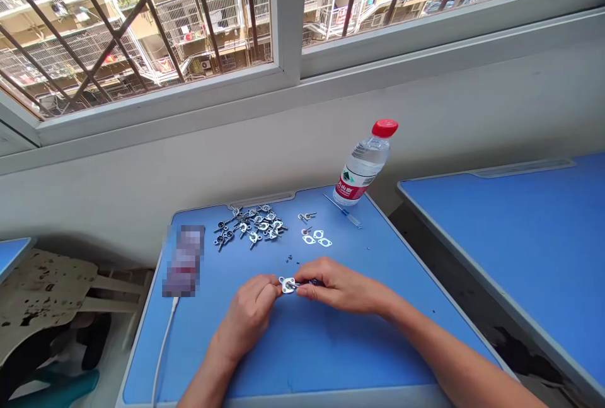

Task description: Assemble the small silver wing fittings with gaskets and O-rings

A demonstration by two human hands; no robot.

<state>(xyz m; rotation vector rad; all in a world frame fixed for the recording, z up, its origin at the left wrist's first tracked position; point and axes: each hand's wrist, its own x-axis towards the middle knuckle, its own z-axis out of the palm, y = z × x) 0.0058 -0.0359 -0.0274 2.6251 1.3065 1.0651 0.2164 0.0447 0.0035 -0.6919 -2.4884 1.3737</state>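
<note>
Between my two hands, low over the desk, is a small silvery metal flange part (288, 284) with holes at its ends. My left hand (253, 307) is closed, with thumb and forefinger pinching the part's left end. My right hand (338, 285) is closed too, its fingertips together at the part's right side around a thin shaft. Something dark shows between those fingers, but its kind is hidden. Just beyond lie several tiny dark pieces (290, 258), a few flat metal plates (318, 234) and small pin-like parts (306, 216).
Similar metal parts (258, 222) lie heaped at the back of the blue desk (227, 357). A red-capped water bottle (362, 168) stands back right beside a slim blue-and-clear tool (344, 211). On the left a blurred phone-like object (184, 261) has a white cable (163, 345).
</note>
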